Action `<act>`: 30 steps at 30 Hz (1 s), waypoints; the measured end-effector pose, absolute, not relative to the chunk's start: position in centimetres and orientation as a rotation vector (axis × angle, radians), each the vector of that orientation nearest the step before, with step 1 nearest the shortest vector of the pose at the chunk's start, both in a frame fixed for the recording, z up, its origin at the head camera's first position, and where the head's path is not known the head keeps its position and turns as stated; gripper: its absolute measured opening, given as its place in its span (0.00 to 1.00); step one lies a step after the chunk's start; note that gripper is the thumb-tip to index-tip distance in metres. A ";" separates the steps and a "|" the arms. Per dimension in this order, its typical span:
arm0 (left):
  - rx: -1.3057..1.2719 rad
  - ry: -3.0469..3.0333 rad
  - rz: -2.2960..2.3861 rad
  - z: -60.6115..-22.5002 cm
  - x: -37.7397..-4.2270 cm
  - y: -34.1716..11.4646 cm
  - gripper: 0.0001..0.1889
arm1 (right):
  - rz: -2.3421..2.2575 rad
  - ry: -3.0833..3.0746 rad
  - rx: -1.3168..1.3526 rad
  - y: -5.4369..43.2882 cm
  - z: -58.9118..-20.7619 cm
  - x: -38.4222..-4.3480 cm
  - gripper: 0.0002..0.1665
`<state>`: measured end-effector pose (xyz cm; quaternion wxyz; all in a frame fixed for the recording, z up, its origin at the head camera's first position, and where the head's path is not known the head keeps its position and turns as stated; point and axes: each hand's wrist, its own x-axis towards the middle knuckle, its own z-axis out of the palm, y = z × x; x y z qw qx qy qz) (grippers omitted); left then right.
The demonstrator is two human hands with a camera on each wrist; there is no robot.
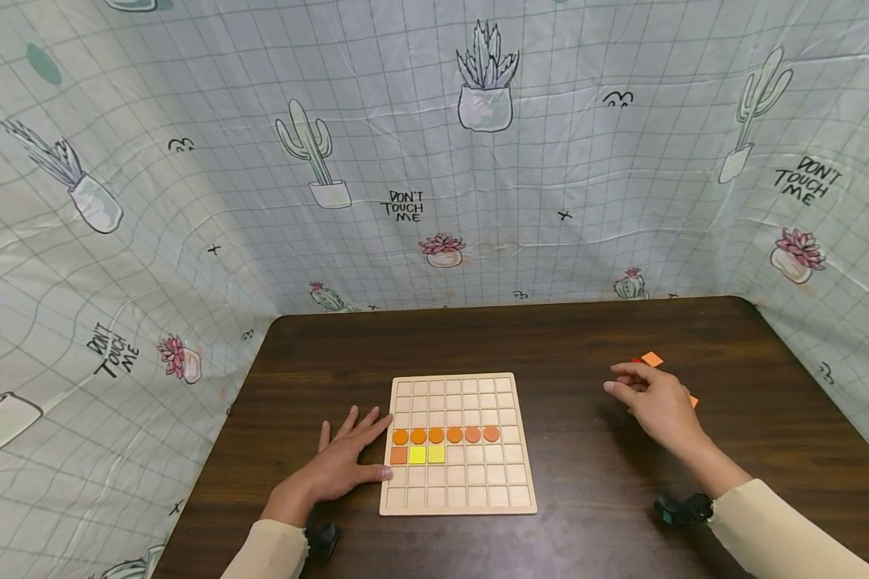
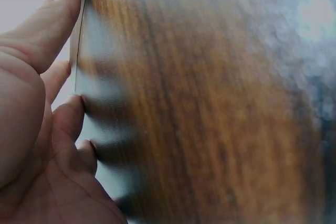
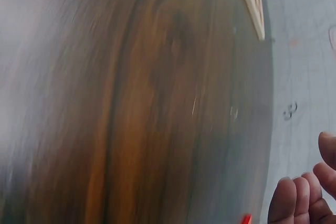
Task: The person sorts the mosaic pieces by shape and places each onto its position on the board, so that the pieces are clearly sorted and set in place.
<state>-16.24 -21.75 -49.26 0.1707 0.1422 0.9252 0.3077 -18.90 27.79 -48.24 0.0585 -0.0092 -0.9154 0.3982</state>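
Note:
A light wooden grid board (image 1: pixel 458 498) lies on the dark table. One row of it holds several orange discs (image 1: pixel 437 435); in the row below sit an orange square tile (image 1: pixel 399 455) and two yellow square tiles (image 1: pixel 418 455). My left hand (image 1: pixel 340 465) rests at the board's left edge, fingers spread, thumb and fingertips against the rim. Over the table to the right of the board is my right hand (image 1: pixel 652 402), its fingers loosely bent, thumb apart from the index finger, nothing visible between them. In the right wrist view its fingertips (image 3: pixel 284 200) show at the lower right.
Beyond the right hand lie an orange tile (image 1: pixel 652 359) and a red piece (image 1: pixel 636 361), partly hidden by the fingers. Another orange piece (image 1: pixel 693 400) peeks out behind that hand. A patterned curtain (image 1: pixel 521 241) borders the table at the back and sides.

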 end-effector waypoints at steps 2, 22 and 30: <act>0.403 2.627 0.876 -49.2 -16.2 -21.7 0.46 | 1.134 -2.774 -0.049 28.6 -48.3 -18.8 0.27; 0.403 2.631 0.864 -49.4 -16.3 -21.7 0.47 | 0.884 -2.921 -0.117 36.0 -49.2 -18.4 0.36; 0.407 2.634 0.859 -49.4 -16.3 -21.7 0.46 | 0.849 -2.960 -0.128 37.0 -49.8 -18.3 0.37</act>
